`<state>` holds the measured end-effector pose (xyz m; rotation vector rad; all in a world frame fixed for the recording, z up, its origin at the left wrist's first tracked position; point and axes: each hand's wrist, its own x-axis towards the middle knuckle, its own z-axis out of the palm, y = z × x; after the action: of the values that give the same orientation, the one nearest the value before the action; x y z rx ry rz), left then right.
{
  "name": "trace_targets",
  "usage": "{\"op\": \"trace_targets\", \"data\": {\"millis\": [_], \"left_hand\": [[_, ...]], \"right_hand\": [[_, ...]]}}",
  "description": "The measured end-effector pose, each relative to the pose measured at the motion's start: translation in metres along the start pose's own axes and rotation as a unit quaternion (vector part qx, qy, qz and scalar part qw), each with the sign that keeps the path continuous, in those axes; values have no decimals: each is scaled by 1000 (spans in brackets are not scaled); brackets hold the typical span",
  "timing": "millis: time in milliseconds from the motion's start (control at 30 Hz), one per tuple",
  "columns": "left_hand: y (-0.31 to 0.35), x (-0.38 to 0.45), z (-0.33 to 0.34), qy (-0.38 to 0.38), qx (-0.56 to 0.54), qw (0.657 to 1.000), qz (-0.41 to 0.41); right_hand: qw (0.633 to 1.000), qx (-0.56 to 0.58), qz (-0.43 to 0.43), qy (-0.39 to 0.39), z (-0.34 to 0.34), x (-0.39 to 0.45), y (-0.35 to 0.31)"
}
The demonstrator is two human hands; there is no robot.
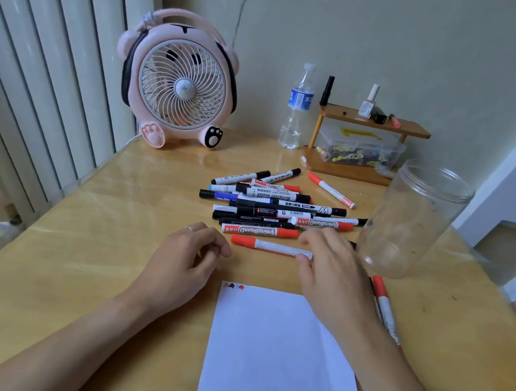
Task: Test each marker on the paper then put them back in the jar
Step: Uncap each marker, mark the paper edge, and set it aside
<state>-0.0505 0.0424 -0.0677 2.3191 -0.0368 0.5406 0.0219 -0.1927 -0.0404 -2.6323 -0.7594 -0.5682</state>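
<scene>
A pile of several red, black and blue markers [276, 206] lies on the wooden table [107, 256]. Nearest me lies a red-capped marker [270, 246], cap to the left. My right hand [333, 273] touches its right end with thumb and fingertips. My left hand [188, 260] rests on the table left of it, fingers loosely curled, holding nothing. A white paper [274, 365] lies in front of me with a few small colour marks at its top left corner. An empty clear plastic jar [413, 222] stands open at the right. Two more markers [385, 309] lie right of the paper.
A pink fan [176, 82] stands at the back left, a water bottle [297, 107] and a small wooden shelf [358, 143] with a clear box at the back. White slats run along the left; the wall is behind.
</scene>
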Motion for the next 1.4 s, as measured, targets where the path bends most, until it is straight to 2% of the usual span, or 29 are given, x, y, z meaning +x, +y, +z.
{"op": "trace_targets", "data": {"millis": [67, 167, 300, 400, 567, 700, 800, 1100, 1200, 1333, 1400], "left_hand": [[-1, 0, 0, 2, -1, 1000, -3], [-5, 1, -1, 4, 6, 1000, -7], [-7, 1, -2, 4, 1, 1000, 2], [-5, -1, -3, -31, 23, 999, 28], [9, -4, -4, -60, 2, 995, 78], [17, -8, -7, -117, -51, 988, 84], [20, -11, -5, -144, -74, 984, 74], [21, -9, -3, -164, -94, 980, 63], [21, -8, -2, -149, -69, 982, 89], [22, -7, -1, -113, -56, 985, 116], [24, -8, 0, -101, -63, 985, 121]], "right_hand": [[997, 9, -64, -41, 15, 5, 0], [993, 12, -79, -85, 30, 3, 0], [995, 7, -96, -33, 32, 4, 5], [991, 41, -129, -13, 21, 2, -5], [985, 80, -154, -19, 2, -8, -26], [984, 69, -157, -45, -2, -14, -25], [982, 64, -176, -37, -3, -14, -22], [976, 41, -214, 7, 8, -13, -23], [979, 29, -203, 12, 9, -15, -27], [983, 28, -177, -31, 7, -17, -33], [984, 11, -177, -14, 5, -17, -34]]}}
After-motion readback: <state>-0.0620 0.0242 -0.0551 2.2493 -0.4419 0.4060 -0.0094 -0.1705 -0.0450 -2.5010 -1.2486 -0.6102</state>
